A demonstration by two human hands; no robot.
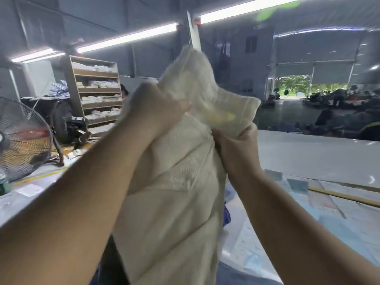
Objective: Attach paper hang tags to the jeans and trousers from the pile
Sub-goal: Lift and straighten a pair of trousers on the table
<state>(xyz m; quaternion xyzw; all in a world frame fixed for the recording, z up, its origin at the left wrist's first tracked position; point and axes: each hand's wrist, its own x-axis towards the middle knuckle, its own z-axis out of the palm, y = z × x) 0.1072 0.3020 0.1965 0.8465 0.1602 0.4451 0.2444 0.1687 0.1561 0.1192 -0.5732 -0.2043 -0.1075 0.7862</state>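
Cream trousers [170, 192] held up above the desk [308, 157], blurred; left hand [158, 108] and right hand [236, 145] both have fingers clamped on the bunched top.

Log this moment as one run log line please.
stage: lifting garment | left hand: grips cream trousers | right hand: grips same trousers | trousers: held up above table | tag: none visible
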